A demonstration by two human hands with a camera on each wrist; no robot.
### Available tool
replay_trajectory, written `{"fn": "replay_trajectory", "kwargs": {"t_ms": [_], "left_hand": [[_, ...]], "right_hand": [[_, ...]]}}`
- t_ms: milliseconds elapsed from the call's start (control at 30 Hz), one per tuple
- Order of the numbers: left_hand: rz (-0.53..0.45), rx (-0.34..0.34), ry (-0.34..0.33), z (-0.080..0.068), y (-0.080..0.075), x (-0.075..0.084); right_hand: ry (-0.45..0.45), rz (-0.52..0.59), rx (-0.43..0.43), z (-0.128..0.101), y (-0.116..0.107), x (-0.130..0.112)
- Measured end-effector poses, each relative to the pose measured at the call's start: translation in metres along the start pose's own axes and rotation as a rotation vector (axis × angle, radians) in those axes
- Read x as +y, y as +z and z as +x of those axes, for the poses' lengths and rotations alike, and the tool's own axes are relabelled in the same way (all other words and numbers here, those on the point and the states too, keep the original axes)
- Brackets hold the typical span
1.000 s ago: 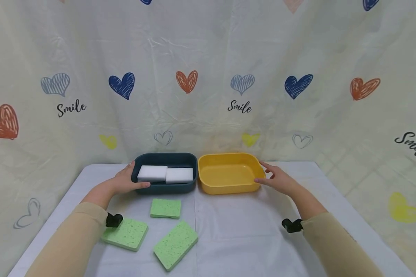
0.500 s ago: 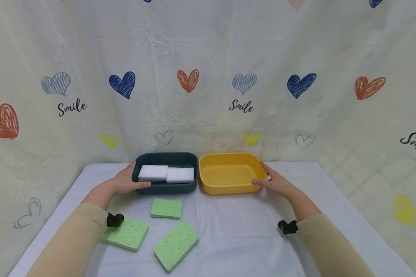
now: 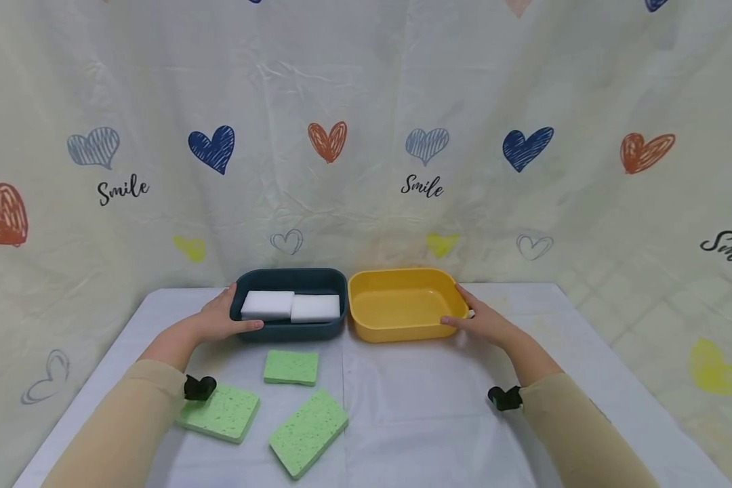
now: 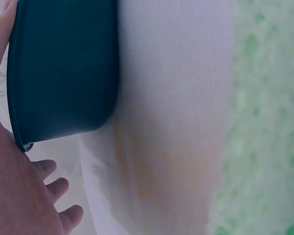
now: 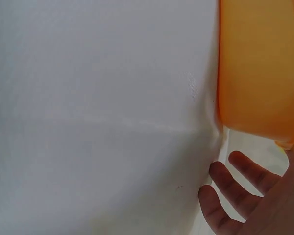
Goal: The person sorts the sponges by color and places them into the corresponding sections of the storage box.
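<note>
In the head view a dark teal tray point(image 3: 299, 332) stands on the table with two white foam blocks point(image 3: 268, 305) side by side in it. Its right end meets a yellow tray point(image 3: 402, 331), which has nothing inside. My left hand point(image 3: 213, 323) rests on the teal tray's left end, thumb laid along the front rim. At the yellow tray's right end lies my right hand point(image 3: 488, 322), thumb over the front corner. Both wrist views show several fingers extended and apart beneath the tray rims; the left wrist view shows the teal wall point(image 4: 68, 73) close up.
Three green speckled sponges lie in front of the teal tray: a small one point(image 3: 291, 367), one point(image 3: 222, 413) under the left wrist, and one point(image 3: 308, 434) set at an angle. A heart-printed curtain point(image 3: 366, 203) hangs behind the white table point(image 3: 427, 420).
My right hand has moved inward against the yellow tray's end, its thumb now farther over the front corner. The left hand and both trays look practically unmoved.
</note>
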State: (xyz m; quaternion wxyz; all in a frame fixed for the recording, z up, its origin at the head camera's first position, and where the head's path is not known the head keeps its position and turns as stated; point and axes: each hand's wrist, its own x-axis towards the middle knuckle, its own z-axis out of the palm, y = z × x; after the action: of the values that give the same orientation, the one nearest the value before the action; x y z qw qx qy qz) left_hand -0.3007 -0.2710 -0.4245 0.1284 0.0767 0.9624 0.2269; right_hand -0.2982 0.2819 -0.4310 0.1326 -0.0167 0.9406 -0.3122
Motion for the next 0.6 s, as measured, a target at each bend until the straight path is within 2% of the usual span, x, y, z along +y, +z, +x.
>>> {"fn": "replay_trajectory", "kwargs": {"t_ms": [233,433,600], "left_hand": [[-0.003,0.010,0.018,-0.0031,-0.0014,0.0026],[-0.032,0.031,0.024,-0.0054,-0.0032,-0.0015],[-0.015,0.086,0.096,-0.0082,-0.0050,-0.0056]], "right_hand": [[0.016,-0.017,0.000,0.0032,-0.0012,0.0007],[0.016,-0.006,-0.003,0.0026,-0.0020,0.0004],[0.024,-0.005,-0.006,0.0000,-0.0024,-0.0001]]}}
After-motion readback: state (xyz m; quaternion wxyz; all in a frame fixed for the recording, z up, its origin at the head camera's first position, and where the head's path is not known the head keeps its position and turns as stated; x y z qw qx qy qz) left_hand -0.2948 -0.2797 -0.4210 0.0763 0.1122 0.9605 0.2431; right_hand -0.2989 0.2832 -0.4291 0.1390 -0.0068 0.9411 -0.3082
